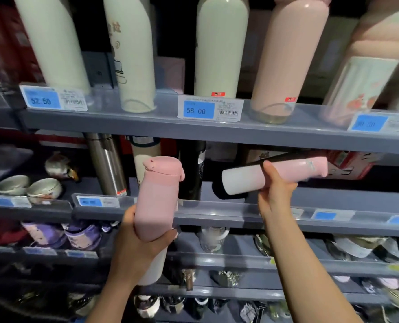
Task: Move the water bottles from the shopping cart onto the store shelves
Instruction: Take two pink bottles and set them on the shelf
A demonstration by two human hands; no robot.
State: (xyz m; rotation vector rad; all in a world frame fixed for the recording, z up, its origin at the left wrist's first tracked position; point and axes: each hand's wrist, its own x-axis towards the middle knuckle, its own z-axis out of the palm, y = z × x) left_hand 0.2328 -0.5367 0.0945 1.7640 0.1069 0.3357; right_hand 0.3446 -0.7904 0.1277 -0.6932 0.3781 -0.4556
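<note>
My left hand (136, 247) grips the lower body of a pink water bottle (157, 199) with a white base, held upright in front of the middle shelf (205, 214). My right hand (276, 186) holds a second pink-and-white bottle (294, 172) on its side, its pink cap end pointing right into the gap above the middle shelf. A thin black strap crosses this bottle near my fingers. The shopping cart is out of view.
The top shelf (147, 123) carries tall cream and pink bottles behind price tags. On the middle shelf stand a steel flask (107, 164), a black bottle (191, 173), small bowls at left and a red box (350, 165) at right. Lower shelves hold packaged goods.
</note>
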